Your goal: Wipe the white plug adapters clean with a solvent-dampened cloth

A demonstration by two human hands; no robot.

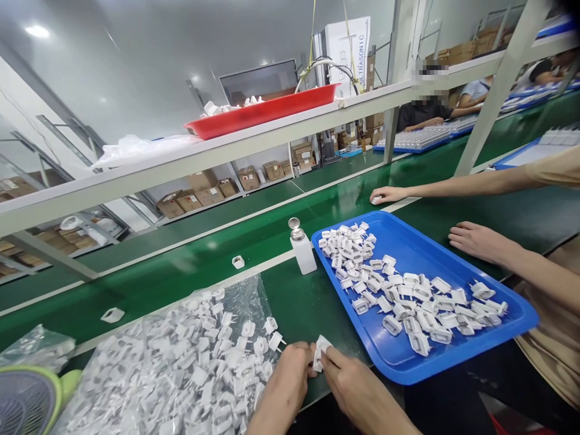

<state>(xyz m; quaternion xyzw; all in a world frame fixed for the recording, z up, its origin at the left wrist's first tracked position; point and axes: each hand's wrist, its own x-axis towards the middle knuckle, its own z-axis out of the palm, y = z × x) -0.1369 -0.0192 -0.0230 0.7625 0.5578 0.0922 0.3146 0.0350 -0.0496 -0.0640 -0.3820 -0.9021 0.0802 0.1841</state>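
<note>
Your left hand [283, 380] and right hand [357, 386] meet low in view, wrists cut off by the edge, fingertips of both pinching one white plug part [321, 351]. Your fingers hide its lower half; it seems to tilt up and right. Its prongs can't be made out.

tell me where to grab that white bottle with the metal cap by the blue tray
Grip the white bottle around its squarish plastic body, below the metal cap. It stands upright on the green table, and the blue tray crowds its right side, so coming from the near left side looks easiest.
</note>
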